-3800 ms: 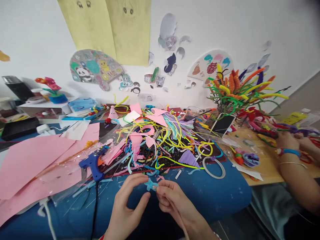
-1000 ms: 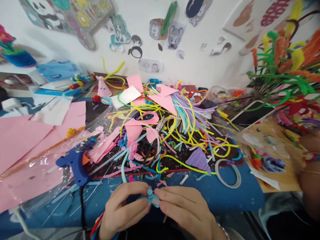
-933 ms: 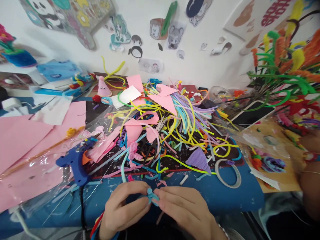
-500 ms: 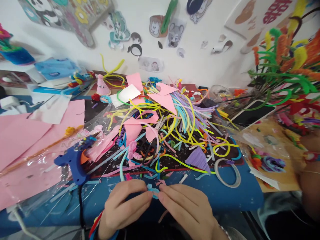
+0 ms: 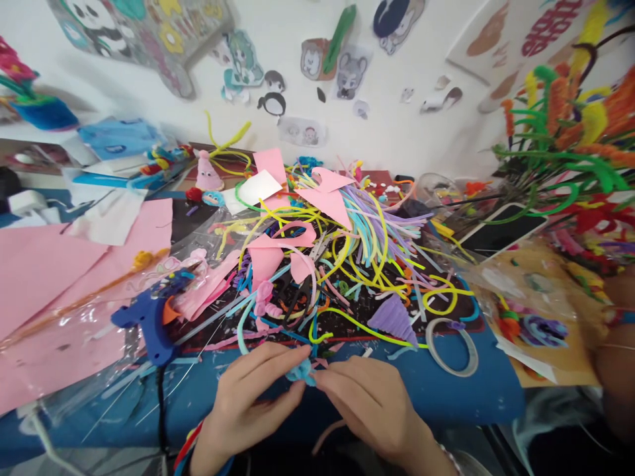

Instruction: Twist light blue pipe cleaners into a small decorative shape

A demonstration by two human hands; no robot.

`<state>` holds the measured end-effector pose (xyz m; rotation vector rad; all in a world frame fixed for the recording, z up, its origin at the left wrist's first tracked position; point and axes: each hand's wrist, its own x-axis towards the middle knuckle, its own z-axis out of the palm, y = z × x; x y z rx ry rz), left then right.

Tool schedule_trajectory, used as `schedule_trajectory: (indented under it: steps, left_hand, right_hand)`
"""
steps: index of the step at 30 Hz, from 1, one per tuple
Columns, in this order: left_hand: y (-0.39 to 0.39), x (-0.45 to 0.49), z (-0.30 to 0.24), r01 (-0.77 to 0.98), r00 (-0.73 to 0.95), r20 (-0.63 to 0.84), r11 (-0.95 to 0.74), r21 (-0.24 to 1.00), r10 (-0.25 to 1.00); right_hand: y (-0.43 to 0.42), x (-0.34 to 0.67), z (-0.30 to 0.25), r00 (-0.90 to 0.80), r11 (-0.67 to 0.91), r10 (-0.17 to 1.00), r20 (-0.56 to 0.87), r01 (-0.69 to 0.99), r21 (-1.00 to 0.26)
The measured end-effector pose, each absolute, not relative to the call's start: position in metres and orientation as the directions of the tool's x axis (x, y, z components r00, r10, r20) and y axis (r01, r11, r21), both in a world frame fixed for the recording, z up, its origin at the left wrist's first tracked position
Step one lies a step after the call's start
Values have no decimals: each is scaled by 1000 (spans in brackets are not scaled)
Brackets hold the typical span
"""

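Between my fingertips, at the table's front edge, is a small light-blue piece of bent pipe cleaner (image 5: 300, 373). My left hand (image 5: 255, 393) grips it from the left, with thumb below and index finger above. From the right, my right hand (image 5: 372, 403) pinches its end. The fingers partly cover it, so its full shape is hidden. Pink scraps lie just beyond the fingertips. A pink coiled pipe-cleaner figure (image 5: 266, 301) and black-handled scissors (image 5: 297, 301) lie farther back in the pile.
A blue glue gun (image 5: 151, 327) lies left, its cord hanging over the edge. Pink sheets (image 5: 44, 264) cover the left side. Right are a tape roll (image 5: 452, 348), a purple ribbed triangle (image 5: 395, 320) and a phone (image 5: 506, 228). Another person's arm (image 5: 618, 357) shows far right.
My left index finger has lifted and shifted over the light-blue piece, and its thumb is now apart below. The piece has turned slightly. The view has shifted a little.
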<state>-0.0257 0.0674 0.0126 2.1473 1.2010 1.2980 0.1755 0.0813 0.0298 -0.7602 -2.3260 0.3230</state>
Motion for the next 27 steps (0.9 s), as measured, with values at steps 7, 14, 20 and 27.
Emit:
schedule_trajectory:
  steps: [7,14,20,27]
  left_hand:
    - [63,-19,10,259,31,283,-281,924,959]
    - [64,-19,16,161,32,192,-194,968,981]
    - [68,-19,15,199,89,217,-231,952,972]
    - [71,-15,17,240,93,251,-266,934,964]
  right_hand:
    - [82,164,30,-292,14,954,-62,252,-968]
    - [87,156,26,-365,-583,787,-497,-175,-794]
    - [89,158,30,-373,-622,769,-519,-245,-744]
    - [89,161,29,-353,-611,777,-521,-225,-759]
